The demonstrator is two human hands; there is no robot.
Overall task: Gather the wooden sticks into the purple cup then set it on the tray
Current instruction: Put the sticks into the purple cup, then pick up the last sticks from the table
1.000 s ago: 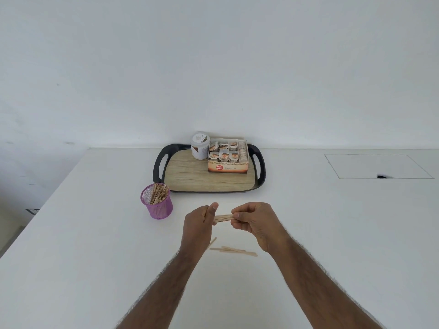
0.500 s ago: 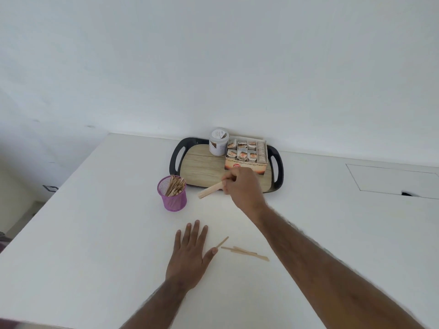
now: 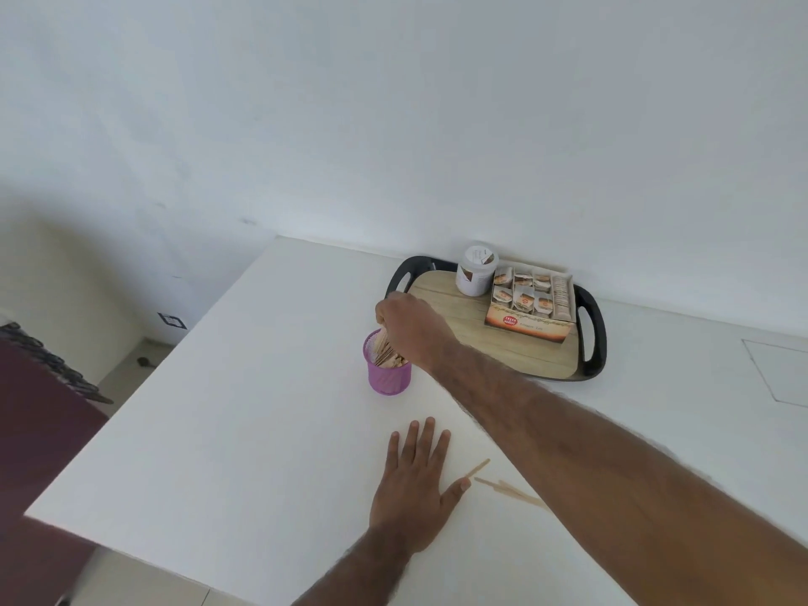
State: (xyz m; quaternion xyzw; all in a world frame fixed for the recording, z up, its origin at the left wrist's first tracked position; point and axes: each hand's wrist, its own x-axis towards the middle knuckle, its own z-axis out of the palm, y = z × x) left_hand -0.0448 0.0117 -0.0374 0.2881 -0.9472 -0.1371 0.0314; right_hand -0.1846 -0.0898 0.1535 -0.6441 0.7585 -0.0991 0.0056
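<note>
A purple mesh cup stands on the white table, left of the tray, and is packed with wooden sticks. My right hand hovers over the cup's mouth, its fingers curled down around a bundle of sticks whose lower ends are inside the cup. My left hand lies flat on the table nearer to me, fingers spread. A few loose wooden sticks lie on the table just right of its thumb, partly hidden under my right forearm.
The black-handled, wood-patterned tray carries a white jar and an open box of small packets at its far side. The table's left edge drops to the floor. A flush panel sits at the far right.
My right hand carried the sticks leftward from in front of the tray to the purple cup and lowered them into it. My left hand stayed flat on the table. The view swung left.
</note>
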